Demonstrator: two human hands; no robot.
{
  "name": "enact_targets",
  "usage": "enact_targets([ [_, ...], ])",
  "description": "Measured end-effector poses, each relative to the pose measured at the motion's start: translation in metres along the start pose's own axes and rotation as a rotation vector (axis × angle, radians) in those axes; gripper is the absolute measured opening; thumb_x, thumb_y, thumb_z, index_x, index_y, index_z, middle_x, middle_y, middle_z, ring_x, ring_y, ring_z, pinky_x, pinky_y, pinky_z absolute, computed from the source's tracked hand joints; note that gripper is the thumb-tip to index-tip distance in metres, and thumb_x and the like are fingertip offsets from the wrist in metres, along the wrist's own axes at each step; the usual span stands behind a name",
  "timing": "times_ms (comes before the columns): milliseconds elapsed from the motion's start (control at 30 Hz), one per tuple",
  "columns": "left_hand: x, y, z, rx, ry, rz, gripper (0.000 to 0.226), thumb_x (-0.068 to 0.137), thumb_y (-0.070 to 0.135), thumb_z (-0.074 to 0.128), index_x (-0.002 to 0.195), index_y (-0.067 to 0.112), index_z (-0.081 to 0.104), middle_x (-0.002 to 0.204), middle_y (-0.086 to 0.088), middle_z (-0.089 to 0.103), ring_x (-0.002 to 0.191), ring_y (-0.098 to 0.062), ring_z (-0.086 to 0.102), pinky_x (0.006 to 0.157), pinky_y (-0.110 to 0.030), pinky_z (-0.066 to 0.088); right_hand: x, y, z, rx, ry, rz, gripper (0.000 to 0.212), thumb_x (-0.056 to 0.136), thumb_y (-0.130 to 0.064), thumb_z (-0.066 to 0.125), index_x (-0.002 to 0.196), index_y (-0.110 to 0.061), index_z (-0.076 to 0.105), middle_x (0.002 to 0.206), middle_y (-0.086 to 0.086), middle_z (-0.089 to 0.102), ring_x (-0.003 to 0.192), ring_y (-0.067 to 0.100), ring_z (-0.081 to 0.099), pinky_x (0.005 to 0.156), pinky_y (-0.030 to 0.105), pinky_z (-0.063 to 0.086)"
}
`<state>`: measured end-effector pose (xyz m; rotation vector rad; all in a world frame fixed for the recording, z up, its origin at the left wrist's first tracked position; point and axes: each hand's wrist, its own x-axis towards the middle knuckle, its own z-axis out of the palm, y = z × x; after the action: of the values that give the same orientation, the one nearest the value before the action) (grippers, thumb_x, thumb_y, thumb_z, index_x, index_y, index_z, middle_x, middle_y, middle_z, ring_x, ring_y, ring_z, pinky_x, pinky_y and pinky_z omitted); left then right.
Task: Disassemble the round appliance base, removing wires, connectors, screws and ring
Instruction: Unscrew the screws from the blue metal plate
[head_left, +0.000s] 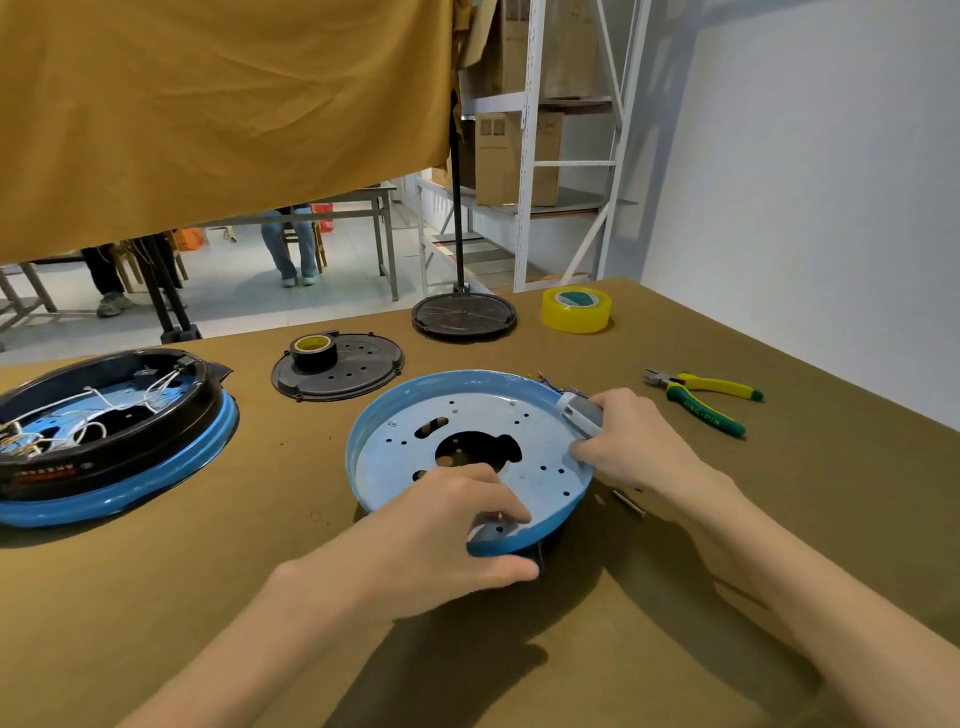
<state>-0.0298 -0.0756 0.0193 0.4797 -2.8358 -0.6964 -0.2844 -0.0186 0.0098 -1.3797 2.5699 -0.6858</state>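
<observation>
Base: blue round pan, centre of table, near edge tilted up, inner plate with holes facing the camera; likely tipped so the rim fitting can be reached.
Left hand: fingers curled over the near rim, thumb under it; grips the base, apparently to steady it.
Right hand: fingers curled round a grey connector at the right rim; holds it, seemingly to pull it free; thin wires show just behind.
Pliers: yellow-green, lying right of the base, within reach, untouched.
Second base: far left, black ring and white wiring in place.
Black cover: behind, tape roll on it.
Yellow tape: far right.
</observation>
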Motion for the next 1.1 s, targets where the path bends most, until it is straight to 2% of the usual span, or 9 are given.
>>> enact_targets([
  [133,-0.014,-0.013,-0.028,-0.006,-0.063,-0.029,0.028,0.085,0.048,0.080,0.111,0.044,0.072,0.111,0.029,0.060,0.110,0.006,0.057,0.094,-0.015,0.050,0.020,-0.010,-0.016,0.072,-0.092,-0.101,0.020,0.082,-0.020,0.081,0.092,-0.022,0.064,0.083,-0.005,0.061,0.072,0.008,0.055,0.054,0.023,0.036],
  [267,-0.019,-0.008,-0.012,-0.015,0.016,-0.020,0.012,0.090,0.040,0.077,0.101,0.038,0.078,0.097,0.025,0.061,0.094,-0.001,0.060,0.078,-0.022,0.054,0.038,-0.023,-0.013,0.082,-0.023,-0.128,0.026,0.089,-0.026,0.078,0.109,-0.015,0.067,0.098,0.001,0.064,0.081,0.014,0.059,0.063,0.025,0.042],
  [333,-0.018,-0.006,-0.004,0.037,0.049,-0.006,0.017,0.091,0.041,0.075,0.108,0.039,0.077,0.091,0.027,0.058,0.095,0.005,0.057,0.073,-0.013,0.050,0.033,-0.019,-0.007,0.062,0.096,-0.089,0.035,0.090,-0.033,0.076,0.116,-0.010,0.068,0.096,0.002,0.063,0.080,0.017,0.060,0.058,0.026,0.042],
  [433,-0.013,-0.004,0.001,0.094,0.053,0.033,0.032,0.093,0.047,0.070,0.125,0.047,0.068,0.088,0.029,0.054,0.094,0.007,0.056,0.071,-0.009,0.048,0.023,-0.003,-0.002,0.024,0.096,-0.054,0.039,0.087,-0.032,0.077,0.120,-0.013,0.069,0.098,0.003,0.069,0.082,0.018,0.065,0.057,0.026,0.046],
  [567,-0.003,0.005,0.006,0.178,0.002,0.085,0.043,0.096,0.050,0.065,0.138,0.051,0.057,0.084,0.026,0.055,0.081,0.001,0.058,0.066,-0.015,0.050,0.024,-0.001,-0.005,0.076,0.048,-0.182,0.011,0.087,-0.020,0.076,0.095,-0.019,0.069,0.082,-0.004,0.064,0.073,0.014,0.059,0.054,0.022,0.037],
  [700,0.001,0.012,0.007,0.190,-0.055,0.088,0.046,0.097,0.053,0.062,0.142,0.046,0.054,0.091,0.023,0.057,0.083,-0.002,0.057,0.067,-0.018,0.049,0.035,-0.015,-0.008,0.122,-0.062,-0.313,0.013,0.086,-0.018,0.078,0.087,-0.024,0.067,0.079,-0.011,0.061,0.073,0.007,0.055,0.059,0.023,0.037],
  [800,-0.003,0.013,0.001,0.113,-0.100,0.073,0.053,0.092,0.067,0.056,0.140,0.044,0.057,0.093,0.030,0.054,0.094,0.007,0.055,0.066,-0.011,0.045,0.046,-0.021,-0.007,0.148,-0.121,-0.360,0.023,0.086,-0.017,0.079,0.078,-0.032,0.063,0.075,-0.013,0.060,0.069,0.006,0.054,0.060,0.023,0.038],
  [967,-0.003,0.014,-0.005,0.057,-0.128,0.021,0.069,0.084,0.087,0.044,0.137,0.045,0.058,0.101,0.020,0.057,0.101,0.002,0.048,0.082,-0.020,0.046,0.058,-0.022,-0.004,0.180,-0.162,-0.384,0.020,0.085,-0.019,0.081,0.080,-0.032,0.067,0.077,-0.013,0.066,0.069,0.001,0.058,0.062,0.020,0.042],
  [1100,-0.003,0.010,-0.008,0.109,-0.113,0.019,0.078,0.080,0.087,0.050,0.147,0.050,0.041,0.113,0.024,0.054,0.113,0.004,0.036,0.090,-0.010,0.029,0.063,-0.017,-0.001,0.209,-0.167,-0.397,0.016,0.084,-0.020,0.081,0.081,-0.030,0.069,0.074,-0.012,0.065,0.066,-0.002,0.057,0.061,0.020,0.042],
])
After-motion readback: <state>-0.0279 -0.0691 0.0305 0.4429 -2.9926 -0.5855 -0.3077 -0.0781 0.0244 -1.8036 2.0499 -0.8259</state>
